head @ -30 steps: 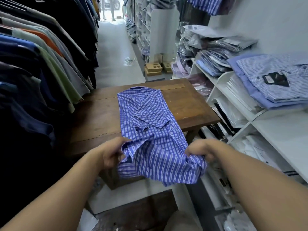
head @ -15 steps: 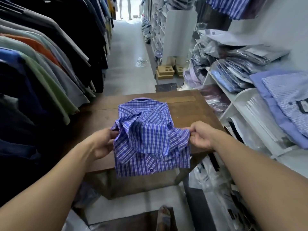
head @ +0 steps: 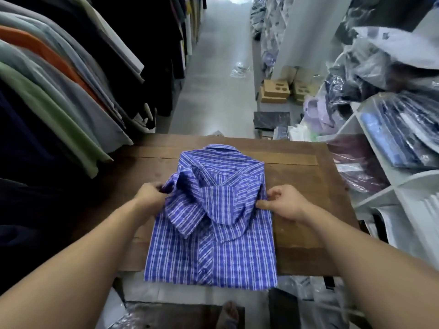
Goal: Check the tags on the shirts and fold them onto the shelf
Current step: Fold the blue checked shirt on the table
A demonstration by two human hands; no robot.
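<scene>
A blue and white checked shirt (head: 213,245) lies on the brown wooden table (head: 308,191), its collar at the far end and its near edge hanging over the table's front. The lower part is doubled forward over the body. My left hand (head: 149,195) grips the folded cloth at its left edge. My right hand (head: 282,203) pinches the folded cloth at its right edge. White shelves (head: 408,181) stand at the right. No tag shows.
A rail of hanging shirts (head: 59,96) lines the left side. Bagged shirts (head: 399,129) fill the white shelves. Cardboard boxes (head: 275,91) and a dark folded pile (head: 270,119) sit on the aisle floor beyond the table. Plastic bags lie under the table's near edge.
Both hands have lifted the shirt's hanging lower end off the near side and carried it forward over the body. The shirt now lies half as long on the table.
</scene>
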